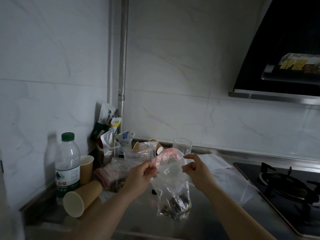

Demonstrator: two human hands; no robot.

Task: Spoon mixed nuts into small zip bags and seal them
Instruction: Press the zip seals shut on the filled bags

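Note:
A clear zip bag with a pink zip strip hangs upright over the steel counter, with dark mixed nuts settled in its bottom. My left hand pinches the bag's top edge on the left side. My right hand pinches the top edge on the right side, index finger raised. The bag's mouth stands apart between the two hands. More empty zip bags lie flat to the right. No spoon is visible.
A water bottle, an upright paper cup and a stack of paper cups lying on its side sit at the left. Snack packets and a drinking glass stand behind. A gas hob is at right.

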